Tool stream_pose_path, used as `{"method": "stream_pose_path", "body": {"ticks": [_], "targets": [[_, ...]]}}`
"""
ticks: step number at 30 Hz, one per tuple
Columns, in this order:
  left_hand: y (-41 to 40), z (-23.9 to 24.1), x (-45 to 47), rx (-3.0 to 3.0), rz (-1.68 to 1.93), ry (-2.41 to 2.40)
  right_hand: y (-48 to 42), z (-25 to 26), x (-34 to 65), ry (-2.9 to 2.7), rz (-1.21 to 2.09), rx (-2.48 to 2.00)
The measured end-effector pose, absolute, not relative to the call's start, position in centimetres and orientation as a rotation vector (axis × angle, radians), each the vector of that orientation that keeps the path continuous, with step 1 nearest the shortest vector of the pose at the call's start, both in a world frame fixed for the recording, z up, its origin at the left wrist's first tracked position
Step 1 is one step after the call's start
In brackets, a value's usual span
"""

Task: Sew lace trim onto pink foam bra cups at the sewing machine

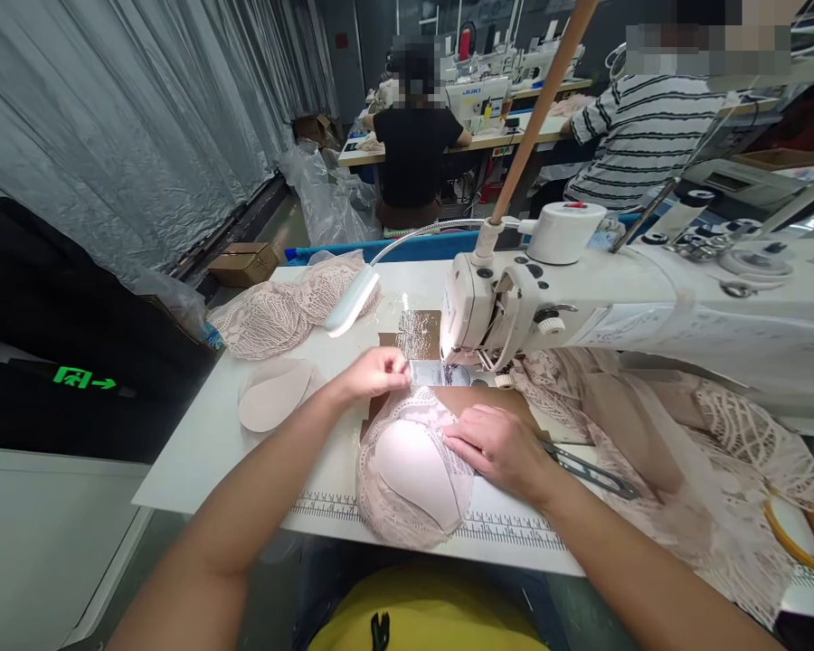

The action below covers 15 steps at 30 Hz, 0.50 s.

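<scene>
A pale pink lace bra cup with a padded insert (413, 470) lies on the white sewing table (196, 443) in front of me. My left hand (374, 372) is closed, pinching the lace's far edge close to the presser foot (456, 372) of the white sewing machine (583, 298). My right hand (498, 448) lies with curled fingers on the cup's right edge, pressing the lace down. Thread snips (593, 472) lie by my right wrist.
Loose foam cups (275, 393) and a pile of lace pieces (291, 307) sit at the table's left. More lace fabric (685, 425) is heaped under the machine arm at right. A lamp head (351, 301) hangs over the table. Two people work at machines behind.
</scene>
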<state>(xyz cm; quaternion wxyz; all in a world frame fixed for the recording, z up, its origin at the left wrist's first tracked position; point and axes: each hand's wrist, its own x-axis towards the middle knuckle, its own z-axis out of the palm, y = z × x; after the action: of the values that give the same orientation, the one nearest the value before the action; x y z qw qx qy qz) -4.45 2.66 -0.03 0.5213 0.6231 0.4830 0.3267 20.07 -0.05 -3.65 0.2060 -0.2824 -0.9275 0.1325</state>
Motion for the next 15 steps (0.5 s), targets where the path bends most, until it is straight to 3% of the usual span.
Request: {"method": "stream_pose_path", "body": {"ticks": [5,10,15], "targets": [[-0.5,1.5,-4.7,1.724,1.034,1.497,-0.1,-3.6,20.0,-2.567,0.391,-0.796],[-3.1,-0.2,-0.9,2.349,0.556,1.256,0.3,-3.7,20.5,-2.564,0.213,-0.88],[-2.1,-1.2,0.3,2.529,0.366,1.267,0.6,-4.0,20.6,-2.517,0.178,-0.983]]}}
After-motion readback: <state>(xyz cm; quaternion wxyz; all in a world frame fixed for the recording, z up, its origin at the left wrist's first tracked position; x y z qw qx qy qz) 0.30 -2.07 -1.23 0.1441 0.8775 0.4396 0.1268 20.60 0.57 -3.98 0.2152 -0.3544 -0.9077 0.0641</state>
